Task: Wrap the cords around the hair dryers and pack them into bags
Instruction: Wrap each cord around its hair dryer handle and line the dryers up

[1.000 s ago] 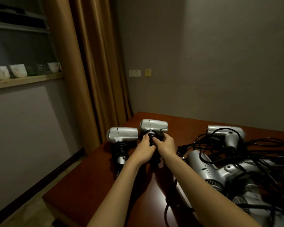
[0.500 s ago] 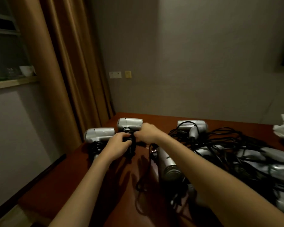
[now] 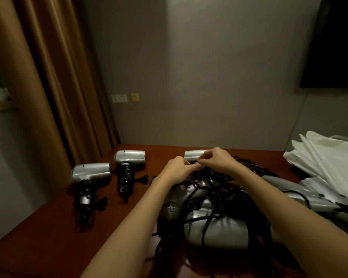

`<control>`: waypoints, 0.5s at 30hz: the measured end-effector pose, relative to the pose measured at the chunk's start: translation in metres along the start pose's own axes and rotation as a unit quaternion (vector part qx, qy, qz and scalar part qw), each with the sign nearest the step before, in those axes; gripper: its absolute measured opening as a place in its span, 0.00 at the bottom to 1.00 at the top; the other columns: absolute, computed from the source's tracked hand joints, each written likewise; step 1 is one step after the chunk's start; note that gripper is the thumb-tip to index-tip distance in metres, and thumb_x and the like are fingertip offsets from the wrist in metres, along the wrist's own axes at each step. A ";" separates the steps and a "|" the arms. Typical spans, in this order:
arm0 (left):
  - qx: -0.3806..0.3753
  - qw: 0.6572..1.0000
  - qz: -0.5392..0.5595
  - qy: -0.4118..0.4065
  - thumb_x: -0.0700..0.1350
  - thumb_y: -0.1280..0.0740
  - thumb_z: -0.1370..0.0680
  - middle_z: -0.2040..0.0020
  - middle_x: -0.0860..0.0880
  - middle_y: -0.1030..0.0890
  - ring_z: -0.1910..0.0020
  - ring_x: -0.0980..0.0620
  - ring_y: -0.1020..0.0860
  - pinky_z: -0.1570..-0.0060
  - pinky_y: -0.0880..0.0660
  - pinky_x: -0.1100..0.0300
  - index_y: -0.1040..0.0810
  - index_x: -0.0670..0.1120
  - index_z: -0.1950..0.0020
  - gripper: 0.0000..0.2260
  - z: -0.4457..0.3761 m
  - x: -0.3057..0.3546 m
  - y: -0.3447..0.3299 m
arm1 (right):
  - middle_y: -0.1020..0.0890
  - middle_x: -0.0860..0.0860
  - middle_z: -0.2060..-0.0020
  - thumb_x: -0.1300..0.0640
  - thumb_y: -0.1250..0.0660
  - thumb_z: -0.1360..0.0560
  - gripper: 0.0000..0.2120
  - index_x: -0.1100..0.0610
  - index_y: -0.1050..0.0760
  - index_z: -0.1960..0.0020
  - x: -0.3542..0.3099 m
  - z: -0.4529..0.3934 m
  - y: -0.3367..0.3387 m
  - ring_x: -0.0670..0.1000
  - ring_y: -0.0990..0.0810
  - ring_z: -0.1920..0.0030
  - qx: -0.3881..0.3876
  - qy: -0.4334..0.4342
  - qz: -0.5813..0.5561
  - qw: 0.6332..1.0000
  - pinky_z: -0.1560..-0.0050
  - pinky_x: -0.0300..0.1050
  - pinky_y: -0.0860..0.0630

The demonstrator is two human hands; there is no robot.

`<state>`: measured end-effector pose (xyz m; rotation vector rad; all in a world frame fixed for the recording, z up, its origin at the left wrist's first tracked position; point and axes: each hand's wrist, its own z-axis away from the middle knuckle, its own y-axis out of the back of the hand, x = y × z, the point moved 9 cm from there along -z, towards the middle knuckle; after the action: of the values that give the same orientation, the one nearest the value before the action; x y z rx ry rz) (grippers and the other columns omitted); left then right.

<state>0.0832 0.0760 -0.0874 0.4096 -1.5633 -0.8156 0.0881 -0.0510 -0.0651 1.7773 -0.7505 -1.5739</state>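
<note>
fingers (image 3: 204,160): both hands, left hand (image 3: 177,170) and right hand (image 3: 219,160), are curling, pinching thin black cord (image 3: 209,177) just below the small silver plastic hair dryer (image 3: 194,154).
handling: cord is looking limp, snag-prone; dryer light, rigid, best gripped at its handle.

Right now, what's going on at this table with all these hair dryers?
A person is tidying hair dryers. Two wrapped hair dryers lie at the table's left, cords coiled round their handles. Both hands, left hand and right hand, reach for a third dryer at the far edge of a tangled pile. White bags wait at right.
</note>
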 end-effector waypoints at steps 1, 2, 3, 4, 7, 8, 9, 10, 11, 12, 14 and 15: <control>-0.013 1.000 -0.007 0.010 0.54 0.35 0.20 0.64 0.48 0.24 0.67 0.53 0.28 0.68 0.34 0.62 0.21 0.43 0.55 0.14 -0.005 0.004 -0.009 | 0.19 0.50 0.49 0.56 0.33 0.23 0.08 0.55 0.19 0.45 0.005 -0.003 -0.003 0.43 0.22 0.56 -0.004 0.006 0.009 1.000 0.63 0.31 0.29; -0.025 0.999 -0.012 0.024 0.52 0.34 0.21 0.64 0.47 0.25 0.68 0.52 0.29 0.68 0.34 0.61 0.23 0.43 0.57 0.13 -0.010 0.005 -0.016 | 0.18 0.50 0.48 0.56 0.33 0.23 0.08 0.54 0.19 0.45 0.007 -0.006 -0.003 0.44 0.21 0.54 0.000 0.013 0.023 1.000 0.60 0.32 0.27; -0.039 0.998 -0.015 0.038 0.49 0.34 0.21 0.65 0.47 0.26 0.69 0.52 0.31 0.68 0.35 0.60 0.26 0.43 0.59 0.12 -0.014 0.004 -0.022 | 0.18 0.50 0.47 0.57 0.32 0.24 0.09 0.53 0.19 0.45 0.010 -0.010 -0.003 0.45 0.21 0.53 0.009 0.018 0.041 0.999 0.57 0.35 0.25; -0.051 0.997 -0.017 0.050 0.48 0.34 0.21 0.66 0.48 0.28 0.70 0.52 0.32 0.68 0.35 0.60 0.27 0.44 0.60 0.11 -0.018 0.003 -0.028 | 0.17 0.51 0.47 0.56 0.33 0.23 0.09 0.53 0.19 0.44 0.011 -0.012 -0.002 0.47 0.20 0.52 0.016 0.019 0.064 0.998 0.55 0.38 0.23; -0.040 0.996 -0.018 0.071 0.47 0.35 0.20 0.67 0.49 0.28 0.70 0.53 0.31 0.69 0.35 0.61 0.30 0.45 0.62 0.13 -0.024 0.001 -0.034 | 0.18 0.52 0.49 0.57 0.38 0.21 0.12 0.53 0.21 0.40 0.022 -0.017 -0.001 0.50 0.21 0.57 0.019 0.006 0.134 0.991 0.62 0.41 0.26; -0.027 0.997 -0.022 0.074 0.47 0.36 0.19 0.68 0.49 0.28 0.70 0.53 0.30 0.70 0.35 0.61 0.31 0.45 0.63 0.13 -0.024 0.000 -0.032 | 0.18 0.53 0.50 0.58 0.39 0.21 0.13 0.54 0.22 0.39 0.027 -0.016 0.000 0.51 0.22 0.58 0.014 0.000 0.147 0.989 0.64 0.41 0.27; -0.016 0.997 -0.029 0.074 0.46 0.36 0.19 0.69 0.49 0.28 0.71 0.53 0.31 0.71 0.36 0.61 0.31 0.45 0.64 0.14 -0.024 -0.001 -0.029 | 0.18 0.54 0.50 0.59 0.39 0.22 0.14 0.54 0.23 0.38 0.033 -0.018 0.001 0.52 0.21 0.57 0.011 -0.005 0.156 0.988 0.63 0.43 0.27; -0.010 0.997 -0.031 0.071 0.45 0.36 0.19 0.69 0.49 0.29 0.72 0.53 0.32 0.72 0.37 0.61 0.31 0.45 0.65 0.15 -0.025 -0.001 -0.025 | 0.18 0.55 0.51 0.60 0.38 0.22 0.14 0.55 0.23 0.38 0.038 -0.018 0.002 0.53 0.21 0.56 0.007 -0.009 0.162 0.987 0.61 0.44 0.26; -0.006 0.997 -0.024 0.067 0.45 0.37 0.19 0.70 0.49 0.29 0.72 0.53 0.32 0.72 0.37 0.60 0.31 0.44 0.66 0.16 -0.025 -0.002 -0.019 | 0.19 0.55 0.51 0.60 0.37 0.23 0.13 0.55 0.23 0.40 0.044 -0.021 0.002 0.54 0.21 0.55 0.003 -0.012 0.162 0.987 0.60 0.45 0.25; -0.002 0.998 -0.011 0.065 0.45 0.37 0.19 0.70 0.48 0.29 0.73 0.53 0.32 0.71 0.37 0.60 0.30 0.44 0.66 0.16 -0.023 -0.001 -0.012 | 0.18 0.55 0.51 0.60 0.36 0.23 0.12 0.56 0.23 0.41 0.047 -0.022 0.004 0.54 0.21 0.54 0.003 -0.017 0.158 0.987 0.58 0.46 0.24; 0.007 0.998 0.016 0.060 0.45 0.37 0.18 0.70 0.49 0.26 0.76 0.55 0.28 0.72 0.33 0.63 0.28 0.43 0.65 0.15 -0.016 0.001 0.003 | 0.19 0.55 0.48 0.59 0.35 0.24 0.13 0.57 0.25 0.39 0.051 -0.025 0.008 0.55 0.20 0.51 0.018 -0.035 0.144 0.989 0.52 0.49 0.22; 0.014 0.998 0.029 0.054 0.45 0.36 0.19 0.71 0.50 0.26 0.78 0.58 0.27 0.74 0.33 0.66 0.27 0.43 0.65 0.15 -0.011 0.003 0.012 | 0.19 0.55 0.46 0.59 0.34 0.24 0.14 0.57 0.26 0.38 0.052 -0.026 0.011 0.56 0.21 0.49 0.031 -0.042 0.134 0.990 0.49 0.49 0.22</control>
<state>0.0957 0.0795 -0.0767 0.4187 -1.4804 -0.7163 0.1204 -0.0953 -0.0871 1.5847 -1.0437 -1.4640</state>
